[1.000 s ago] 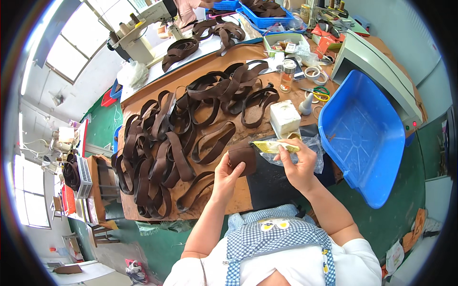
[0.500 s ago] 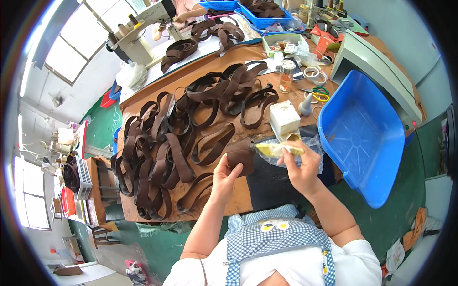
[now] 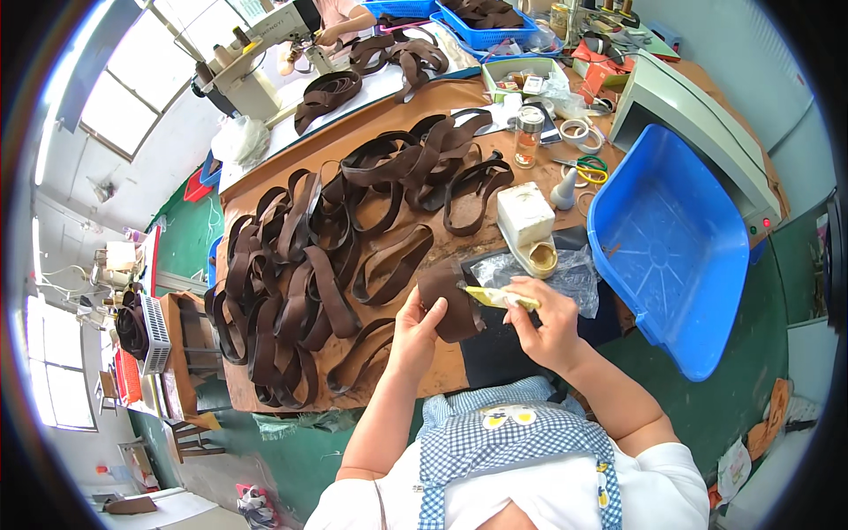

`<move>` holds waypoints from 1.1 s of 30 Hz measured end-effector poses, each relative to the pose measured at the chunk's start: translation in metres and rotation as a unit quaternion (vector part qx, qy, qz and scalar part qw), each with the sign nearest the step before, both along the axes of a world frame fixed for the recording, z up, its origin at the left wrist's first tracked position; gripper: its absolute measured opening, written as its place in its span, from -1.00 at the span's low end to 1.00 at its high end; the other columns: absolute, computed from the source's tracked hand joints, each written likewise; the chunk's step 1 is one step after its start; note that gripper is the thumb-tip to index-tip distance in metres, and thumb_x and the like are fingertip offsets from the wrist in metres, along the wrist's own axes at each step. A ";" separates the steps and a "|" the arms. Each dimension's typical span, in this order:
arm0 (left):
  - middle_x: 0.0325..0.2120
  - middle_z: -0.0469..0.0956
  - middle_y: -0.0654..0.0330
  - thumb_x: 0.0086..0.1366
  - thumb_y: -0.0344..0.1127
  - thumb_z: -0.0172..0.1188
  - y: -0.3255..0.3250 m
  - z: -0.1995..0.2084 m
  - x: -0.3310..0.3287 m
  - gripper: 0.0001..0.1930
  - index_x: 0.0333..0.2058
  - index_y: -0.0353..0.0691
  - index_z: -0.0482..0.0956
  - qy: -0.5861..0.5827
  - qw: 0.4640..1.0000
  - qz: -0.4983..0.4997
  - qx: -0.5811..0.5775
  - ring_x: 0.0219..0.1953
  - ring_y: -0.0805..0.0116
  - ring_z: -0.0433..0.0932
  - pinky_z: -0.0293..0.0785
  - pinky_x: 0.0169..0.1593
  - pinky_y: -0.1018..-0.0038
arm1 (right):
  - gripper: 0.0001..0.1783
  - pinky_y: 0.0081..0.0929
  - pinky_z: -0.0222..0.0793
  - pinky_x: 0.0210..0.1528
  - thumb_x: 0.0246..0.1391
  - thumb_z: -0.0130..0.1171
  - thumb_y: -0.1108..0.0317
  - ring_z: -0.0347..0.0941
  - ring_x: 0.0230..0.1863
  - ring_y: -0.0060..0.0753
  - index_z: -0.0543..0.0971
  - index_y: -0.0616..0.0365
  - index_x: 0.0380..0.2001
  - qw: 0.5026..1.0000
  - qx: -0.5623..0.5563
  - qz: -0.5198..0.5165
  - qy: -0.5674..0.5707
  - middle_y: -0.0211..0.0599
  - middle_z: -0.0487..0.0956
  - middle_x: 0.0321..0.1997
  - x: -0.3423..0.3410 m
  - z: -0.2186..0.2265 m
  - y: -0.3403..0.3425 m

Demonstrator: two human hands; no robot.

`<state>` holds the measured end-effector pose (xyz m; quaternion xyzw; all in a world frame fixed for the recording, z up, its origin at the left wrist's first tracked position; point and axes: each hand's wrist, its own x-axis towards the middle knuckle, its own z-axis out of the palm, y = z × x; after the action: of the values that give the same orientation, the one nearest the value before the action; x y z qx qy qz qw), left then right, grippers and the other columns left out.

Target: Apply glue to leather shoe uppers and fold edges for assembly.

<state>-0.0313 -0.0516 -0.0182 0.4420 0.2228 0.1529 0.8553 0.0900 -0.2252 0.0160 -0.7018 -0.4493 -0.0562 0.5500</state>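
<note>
Over the bench (image 3: 446, 367), left-hand fingers (image 3: 434, 315) grip a brown strip (image 3: 452, 316); right-hand fingers (image 3: 523, 325) grasp a yellow brush (image 3: 491, 297) (tip at the strip).

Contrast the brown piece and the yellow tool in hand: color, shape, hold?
Color: the brown piece is dark brown; the yellow tool is mostly pale yellow.
Shape: the brown piece is broad and sheet-like; the yellow tool is long and narrow.
Hold: the left grip has the brown piece; the right grip has the yellow tool.
Shared: both are hand-held.
</note>
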 end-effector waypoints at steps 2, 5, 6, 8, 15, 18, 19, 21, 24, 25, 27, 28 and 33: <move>0.04 0.52 0.20 0.39 -0.44 0.12 0.003 -0.002 -0.001 -0.59 0.19 -0.26 0.36 0.012 0.999 -0.001 -0.036 0.07 0.39 0.52 0.46 0.16 0.42 | -0.84 -0.29 0.56 -0.11 0.06 0.15 0.61 0.62 -0.50 -0.30 0.57 0.31 -0.25 0.999 -0.003 0.015 -0.036 -0.17 0.62 -0.40 -0.002 0.003 -0.003; 0.04 0.53 0.18 0.36 -0.48 0.13 0.009 -0.009 -0.003 -0.57 0.19 -0.24 0.36 0.026 0.995 0.005 -0.099 0.08 0.35 0.53 0.46 0.17 0.41 | -0.82 -0.08 0.45 0.14 0.02 0.16 0.59 0.60 -0.49 -0.21 0.59 0.26 -0.26 0.997 -0.014 0.037 -0.062 -0.27 0.60 -0.52 -0.008 0.002 -0.011; 0.03 0.54 0.18 0.34 -0.51 0.14 0.012 -0.011 -0.004 -0.56 0.18 -0.24 0.37 0.028 0.992 0.010 -0.126 0.09 0.34 0.52 0.45 0.18 0.42 | -0.82 -0.08 0.46 0.13 0.01 0.16 0.60 0.60 -0.48 -0.22 0.59 0.26 -0.26 0.998 -0.021 0.039 -0.054 -0.27 0.60 -0.51 -0.009 0.001 -0.014; 0.04 0.52 0.17 0.30 -0.57 0.14 0.016 -0.013 -0.005 -0.52 0.19 -0.22 0.35 0.028 0.993 0.000 -0.116 0.10 0.34 0.51 0.44 0.18 0.42 | -0.83 -0.09 0.45 0.14 0.01 0.14 0.61 0.61 -0.49 -0.26 0.58 0.28 -0.27 0.998 -0.025 0.029 -0.040 -0.26 0.61 -0.49 -0.010 -0.002 -0.020; 0.12 0.40 0.17 0.20 -0.74 0.09 0.019 -0.010 -0.010 -0.26 0.33 -0.13 0.16 0.047 0.997 -0.005 -0.059 0.19 0.32 0.40 0.41 0.22 0.38 | -0.88 -0.46 0.55 -0.21 0.19 0.10 0.58 0.58 -0.52 -0.50 0.56 0.37 -0.21 0.994 0.006 -0.037 0.105 -0.18 0.62 -0.34 0.001 -0.009 -0.020; 0.10 0.43 0.17 0.21 -0.73 0.09 0.020 -0.010 -0.012 -0.31 0.30 -0.17 0.20 0.027 0.999 0.003 -0.027 0.15 0.33 0.45 0.42 0.21 0.40 | -0.86 -0.59 0.50 -0.39 0.21 0.10 0.57 0.58 -0.51 -0.52 0.57 0.38 -0.19 0.990 0.029 -0.033 0.134 -0.20 0.62 -0.32 0.002 -0.011 -0.012; 0.10 0.43 0.17 0.21 -0.73 0.09 0.022 -0.011 -0.014 -0.31 0.30 -0.17 0.20 0.027 0.999 0.005 -0.028 0.15 0.33 0.45 0.42 0.21 0.40 | -0.86 -0.59 0.50 -0.39 0.21 0.10 0.57 0.58 -0.51 -0.52 0.57 0.38 -0.19 0.990 0.028 -0.031 0.134 -0.20 0.62 -0.32 0.001 -0.010 -0.009; 0.05 0.48 0.19 0.25 -0.69 0.10 0.030 -0.017 -0.017 -0.40 0.26 -0.21 0.27 0.014 0.999 -0.037 -0.006 0.09 0.34 0.50 0.43 0.19 0.42 | -0.84 -0.59 0.51 -0.39 0.22 0.11 0.56 0.58 -0.49 -0.52 0.58 0.39 -0.17 0.983 0.038 -0.022 0.178 -0.20 0.63 -0.32 -0.001 -0.007 -0.002; 0.05 0.54 0.15 0.29 -0.61 0.13 0.032 -0.028 -0.021 -0.50 0.20 -0.28 0.34 0.048 0.997 -0.050 -0.025 0.08 0.34 0.53 0.44 0.18 0.39 | -0.82 -0.59 0.51 -0.39 0.22 0.12 0.55 0.59 -0.48 -0.52 0.57 0.42 -0.15 0.983 0.037 -0.009 0.179 -0.20 0.64 -0.32 -0.003 -0.009 0.007; 0.05 0.54 0.15 0.29 -0.61 0.13 0.027 -0.026 -0.021 -0.50 0.20 -0.28 0.34 0.047 0.997 -0.048 -0.026 0.08 0.34 0.53 0.44 0.18 0.39 | -0.82 -0.59 0.51 -0.39 0.22 0.12 0.55 0.59 -0.48 -0.52 0.57 0.42 -0.15 0.983 0.036 -0.008 0.179 -0.20 0.64 -0.32 -0.003 -0.009 0.010; 0.06 0.52 0.16 0.33 -0.57 0.12 0.018 -0.019 -0.019 -0.51 0.23 -0.27 0.32 0.041 0.999 -0.021 -0.026 0.08 0.35 0.52 0.43 0.18 0.38 | -0.80 -0.58 0.52 -0.38 0.22 0.13 0.54 0.59 -0.47 -0.53 0.57 0.43 -0.13 0.981 0.045 -0.001 0.190 -0.20 0.64 -0.34 -0.004 -0.010 0.014; 0.05 0.52 0.19 0.36 -0.52 0.12 0.019 -0.020 -0.019 -0.53 0.23 -0.24 0.31 0.055 0.998 -0.032 -0.007 0.06 0.38 0.54 0.47 0.14 0.41 | -0.80 -0.58 0.52 -0.38 0.22 0.13 0.54 0.59 -0.47 -0.53 0.57 0.43 -0.13 0.981 0.044 0.001 0.190 -0.20 0.64 -0.34 -0.004 -0.011 0.015; -0.03 0.53 0.30 0.40 -0.45 0.11 0.016 -0.018 -0.020 -0.51 0.27 -0.13 0.27 0.059 0.998 -0.012 -0.008 -0.10 0.55 0.54 0.45 -0.17 0.61 | -0.82 -0.57 0.53 -0.38 0.22 0.12 0.55 0.58 -0.48 -0.54 0.58 0.42 -0.14 0.977 0.039 -0.006 0.210 -0.21 0.65 -0.35 -0.005 -0.018 0.023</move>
<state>-0.0508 -0.0355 -0.0360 0.4459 0.2689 0.1138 0.8461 0.0849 -0.2019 -0.0019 -0.6787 -0.3168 0.0712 0.6588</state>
